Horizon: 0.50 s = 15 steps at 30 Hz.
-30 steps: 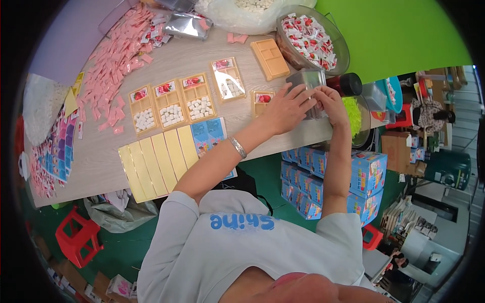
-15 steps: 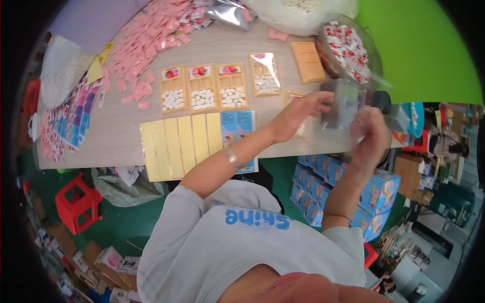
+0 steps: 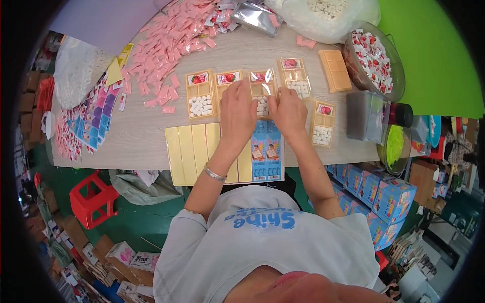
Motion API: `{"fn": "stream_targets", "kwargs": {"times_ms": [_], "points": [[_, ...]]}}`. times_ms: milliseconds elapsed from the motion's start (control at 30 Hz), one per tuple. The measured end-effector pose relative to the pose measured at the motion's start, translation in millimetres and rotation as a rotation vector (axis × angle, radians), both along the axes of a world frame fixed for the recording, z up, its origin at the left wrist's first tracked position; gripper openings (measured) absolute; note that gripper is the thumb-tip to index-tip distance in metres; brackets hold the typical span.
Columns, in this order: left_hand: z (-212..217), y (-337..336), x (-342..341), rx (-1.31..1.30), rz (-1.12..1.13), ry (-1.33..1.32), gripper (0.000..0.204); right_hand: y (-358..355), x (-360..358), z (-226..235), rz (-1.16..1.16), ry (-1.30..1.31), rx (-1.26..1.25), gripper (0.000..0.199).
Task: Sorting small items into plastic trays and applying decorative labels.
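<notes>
Both my hands are at a small beige compartment tray in the middle of a row, with white pellets in its near part. A shiny clear lid lies over it. My left hand holds the lid's left edge and partly hides the neighbouring tray. My right hand grips the right edge, its fingers bent. An uncovered tray stands at the row's left end. A covered tray lies just beyond my right hand, and another tray lies to its right.
Yellow-and-blue card strips lie before me at the table edge. Pink sachets are heaped at the back left. At right are stacked empty trays, a bowl of red-and-white packets, a clear box and a green-filled bowl.
Both hands have moved left from the clear box to the middle tray. A clear lid is now over that tray, between my hands.
</notes>
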<state>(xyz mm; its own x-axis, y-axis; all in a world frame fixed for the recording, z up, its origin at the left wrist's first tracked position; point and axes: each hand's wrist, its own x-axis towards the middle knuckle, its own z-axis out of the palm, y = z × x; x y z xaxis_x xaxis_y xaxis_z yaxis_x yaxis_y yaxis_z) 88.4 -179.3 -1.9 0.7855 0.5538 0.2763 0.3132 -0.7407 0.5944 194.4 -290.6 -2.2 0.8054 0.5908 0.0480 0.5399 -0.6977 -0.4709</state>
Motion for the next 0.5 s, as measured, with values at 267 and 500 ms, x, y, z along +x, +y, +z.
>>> {"fn": "stream_targets", "kwargs": {"times_ms": [267,500], "points": [[-38.5,-24.7,44.0,0.190,-0.173,0.137,0.072,-50.0,5.3,31.3,-0.015,-0.164,0.214,0.025],[-39.3,-31.0,65.8,0.263,-0.137,0.317,0.085,-212.7,89.7,94.5,-0.372,-0.152,0.183,0.025]]}}
